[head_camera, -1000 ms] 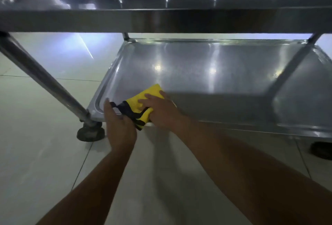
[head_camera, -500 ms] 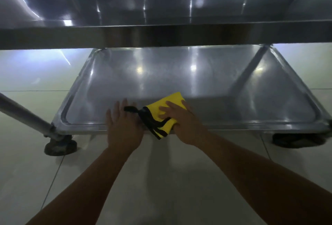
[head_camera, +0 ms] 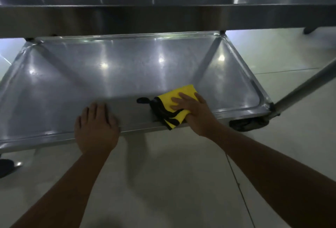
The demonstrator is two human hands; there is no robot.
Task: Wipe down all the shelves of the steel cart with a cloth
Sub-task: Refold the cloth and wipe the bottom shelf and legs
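One cloth [head_camera: 177,104], yellow with black edging and a black hanging loop, lies folded on the lower shelf [head_camera: 112,74] of the steel cart, right of frame centre, with one corner draped over the shelf's near rim. Two hands are in view. The right hand [head_camera: 195,113] presses on the cloth with fingers extended and flat, covering its right half; the thumb is not clearly visible. The left hand [head_camera: 97,125] holds nothing: it rests palm-down with straight, slightly spread fingers across the near rim, left of centre and well apart from the cloth. Two shelves are visible: the lower shelf, a shallow tray with a raised lip on all four sides, and the upper shelf [head_camera: 163,18], whose front band crosses the top of the frame. Bare shelf surface extends from the cloth to the left rim and to the far rim; toward the right rim the open area is narrower. One leg tube [head_camera: 301,91] runs diagonally from the lower shelf's near right corner to the right edge of the frame. One caster [head_camera: 249,124] sits beneath that corner. A second dark caster [head_camera: 5,167] shows partly at the left edge. The tiled floor [head_camera: 163,182] fills the lower frame under both forearms.
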